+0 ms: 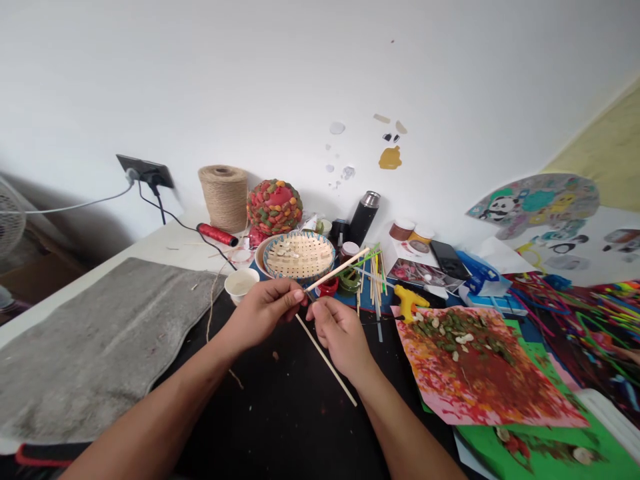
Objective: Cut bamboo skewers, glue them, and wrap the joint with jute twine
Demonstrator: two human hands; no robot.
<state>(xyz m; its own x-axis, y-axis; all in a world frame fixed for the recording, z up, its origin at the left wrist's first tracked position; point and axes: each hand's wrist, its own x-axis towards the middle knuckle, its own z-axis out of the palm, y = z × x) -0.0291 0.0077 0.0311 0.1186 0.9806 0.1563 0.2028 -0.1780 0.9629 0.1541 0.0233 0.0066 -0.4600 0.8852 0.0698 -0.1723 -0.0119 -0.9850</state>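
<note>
Over the black work surface, my left hand [267,307] is closed in a pinch on two thin wooden sticks. One pale stick [337,270] points up to the right, past the edge of a woven bamboo basket [300,257]. The other wooden stick [327,363] slants down to the right, passing below my right hand [340,333]. Close beside the left fingertips, my right hand is closed too; a small dark sliver shows at its fingertips, too small to name. Where the sticks meet is hidden by the fingers. A loose length of twine [210,307] hangs past my left forearm.
A white paper cup [241,283], twine spool [225,200] and decorated ball [275,208] stand behind on the left. To the right lie a yellow glue gun [410,303] and paint-smeared pink paper [490,393]. A grey cloth [115,340] covers the left side. Another person's hand [627,353] shows at far right.
</note>
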